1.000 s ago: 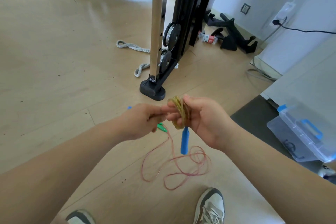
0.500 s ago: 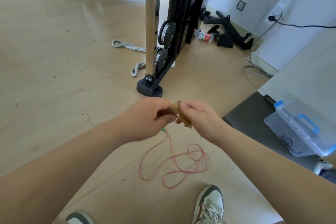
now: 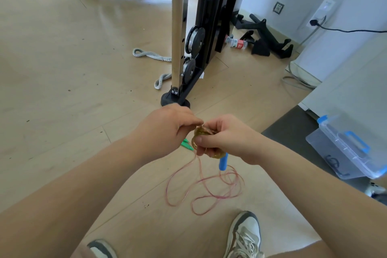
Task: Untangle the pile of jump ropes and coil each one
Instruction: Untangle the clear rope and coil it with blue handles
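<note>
Wrapping off the yellow coil [image 3: 202, 132]: my right hand [image 3: 226, 138] grips it above the floor, blue handle [image 3: 223, 161] dangling below, left hand [image 3: 167, 130] pinching a strand on top. Next, I reckon, tuck that strand snugly; the pink rope [image 3: 209, 190] sprawls uncoiled underneath

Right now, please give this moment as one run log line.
stage: coiling | right hand: grips yellow coil, blue handle hangs below | left hand: pinches coil top | pink rope: loose loops on floor
</note>
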The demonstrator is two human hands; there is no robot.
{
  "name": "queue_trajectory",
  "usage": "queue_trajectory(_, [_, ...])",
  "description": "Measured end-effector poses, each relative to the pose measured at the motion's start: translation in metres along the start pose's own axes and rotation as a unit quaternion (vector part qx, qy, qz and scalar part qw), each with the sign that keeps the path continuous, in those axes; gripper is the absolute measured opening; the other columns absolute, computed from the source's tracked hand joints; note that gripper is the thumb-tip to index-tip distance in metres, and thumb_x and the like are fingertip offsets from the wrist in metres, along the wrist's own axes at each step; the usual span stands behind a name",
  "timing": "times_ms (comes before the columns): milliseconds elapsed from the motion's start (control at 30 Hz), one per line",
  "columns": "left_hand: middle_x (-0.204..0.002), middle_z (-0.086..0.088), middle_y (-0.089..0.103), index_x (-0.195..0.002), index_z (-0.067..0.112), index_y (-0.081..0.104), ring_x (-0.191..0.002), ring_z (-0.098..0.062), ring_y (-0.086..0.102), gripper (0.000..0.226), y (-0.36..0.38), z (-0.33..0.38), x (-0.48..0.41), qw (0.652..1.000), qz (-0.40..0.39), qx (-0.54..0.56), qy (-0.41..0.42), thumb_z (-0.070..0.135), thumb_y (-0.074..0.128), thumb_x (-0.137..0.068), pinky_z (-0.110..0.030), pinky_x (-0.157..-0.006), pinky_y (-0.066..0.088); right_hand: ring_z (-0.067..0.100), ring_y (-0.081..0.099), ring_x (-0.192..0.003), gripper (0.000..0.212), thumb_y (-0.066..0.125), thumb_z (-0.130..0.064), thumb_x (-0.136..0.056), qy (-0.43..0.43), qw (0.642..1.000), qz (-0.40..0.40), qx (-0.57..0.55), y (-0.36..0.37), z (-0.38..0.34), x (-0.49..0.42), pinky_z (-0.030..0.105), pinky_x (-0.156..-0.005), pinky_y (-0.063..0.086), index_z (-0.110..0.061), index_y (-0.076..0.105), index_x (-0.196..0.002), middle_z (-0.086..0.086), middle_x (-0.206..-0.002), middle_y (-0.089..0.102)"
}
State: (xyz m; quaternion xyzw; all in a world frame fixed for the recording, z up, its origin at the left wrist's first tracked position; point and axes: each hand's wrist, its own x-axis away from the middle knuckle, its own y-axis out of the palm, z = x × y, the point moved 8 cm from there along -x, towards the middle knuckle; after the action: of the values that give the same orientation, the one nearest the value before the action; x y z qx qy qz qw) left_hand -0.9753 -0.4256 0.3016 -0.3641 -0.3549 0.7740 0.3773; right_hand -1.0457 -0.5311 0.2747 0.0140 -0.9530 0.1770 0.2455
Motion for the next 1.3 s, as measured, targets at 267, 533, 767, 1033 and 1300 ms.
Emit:
queue_trajectory(267, [-0.122, 0.027, 0.066, -0.141, 0.038, 0.057, -0.118, 0.009, 0.056, 0.062, -0.023, 0.019, 0.011, 0.974, -0.092, 0.17, -0.121, 0.009, 0.062, -0.086, -0.028, -0.097, 0.053, 0.021, 0.063, -0.069, 0.012, 0.072, -0.004, -0.091, -0.026, 0.998, 0.014, -0.058, -0.007, -0.028, 0.021, 0.033, -0.068, 0.052, 0.004, 0.074, -0.1, 0.021, -0.086, 0.075])
queue_trajectory(533, [-0.097, 0.022, 0.063, -0.114, 0.034, 0.068, -0.077, 0.024, 0.05, 0.03, -0.04, 0.022, 0.022, 0.987, -0.054, 0.089, -0.123, 0.027, 0.078, -0.086, -0.008, -0.061, 0.035, 0.019, 0.063, -0.073, 0.014, 0.083, -0.011, -0.08, -0.022, 0.999, 0.019, 0.023, -0.001, -0.051, 0.031, 0.036, -0.073, 0.053, 0.001, 0.076, -0.084, 0.019, -0.077, 0.067])
queue_trajectory(767, [-0.11, 0.018, 0.066, -0.101, 0.028, 0.068, -0.092, -0.007, 0.065, 0.024, -0.035, 0.019, 0.026, 0.967, -0.035, 0.232, -0.102, 0.021, 0.081, -0.082, -0.035, -0.068, 0.057, 0.017, 0.06, -0.071, 0.015, 0.088, -0.018, -0.075, -0.014, 0.995, 0.058, 0.075, -0.004, -0.055, 0.036, 0.035, -0.069, 0.052, -0.006, 0.079, -0.078, 0.019, -0.076, 0.068])
queue_trajectory(1033, [-0.08, 0.016, 0.068, -0.089, 0.034, 0.068, -0.064, -0.006, 0.058, 0.022, -0.027, 0.007, 0.027, 0.958, -0.064, 0.249, -0.13, 0.024, 0.083, -0.079, -0.027, -0.059, 0.052, 0.016, 0.067, -0.073, 0.016, 0.092, -0.015, -0.069, -0.006, 0.997, 0.055, 0.046, -0.005, -0.047, 0.035, 0.034, -0.071, 0.058, -0.009, 0.078, -0.073, 0.013, -0.076, 0.073])
queue_trajectory(1300, [-0.07, 0.012, 0.067, -0.088, 0.035, 0.067, -0.059, 0.0, 0.055, 0.018, -0.022, -0.006, 0.027, 0.957, -0.017, 0.238, -0.163, 0.024, 0.08, -0.082, -0.025, -0.056, 0.049, 0.003, 0.07, -0.084, 0.019, 0.089, -0.032, -0.075, -0.065, 0.984, 0.12, 0.113, -0.014, -0.043, 0.025, 0.011, -0.073, 0.055, -0.022, 0.077, -0.085, -0.003, -0.087, 0.077])
